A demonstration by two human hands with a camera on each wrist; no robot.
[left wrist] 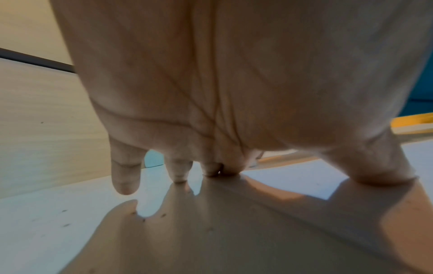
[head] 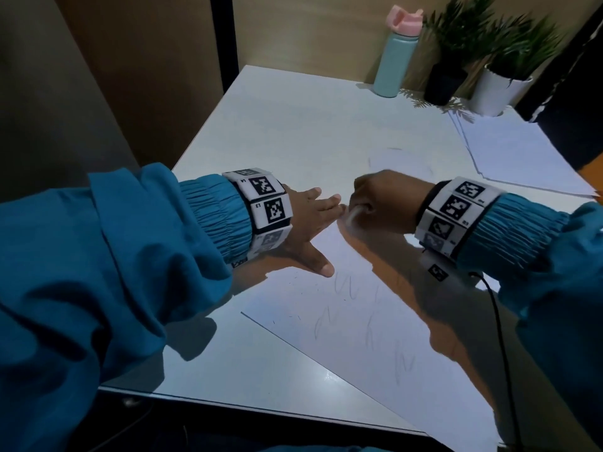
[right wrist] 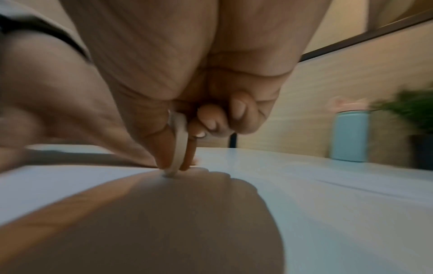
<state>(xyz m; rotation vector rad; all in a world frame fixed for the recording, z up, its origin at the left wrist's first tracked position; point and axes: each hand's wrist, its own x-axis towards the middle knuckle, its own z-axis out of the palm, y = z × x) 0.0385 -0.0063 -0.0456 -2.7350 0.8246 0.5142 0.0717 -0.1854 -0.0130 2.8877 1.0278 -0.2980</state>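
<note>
A white sheet of paper [head: 375, 321] with faint pencil scribbles lies on the white table [head: 293, 125]. My left hand [head: 313, 223] lies spread flat, its fingertips [left wrist: 179, 176] and thumb pressing the sheet's far left part. My right hand [head: 378, 203] is curled and pinches a small white eraser [head: 354, 214] between thumb and forefinger. In the right wrist view the eraser [right wrist: 179, 144] stands on end with its lower tip touching the paper [right wrist: 70, 183]. The two hands sit close together, almost touching.
At the table's far right stand a teal bottle with a pink cap [head: 396, 57], a dark potted plant [head: 447, 76] and a white potted plant [head: 499, 89]. More loose sheets [head: 522, 154] lie at the right. A black cable [head: 502, 337] hangs from my right wrist.
</note>
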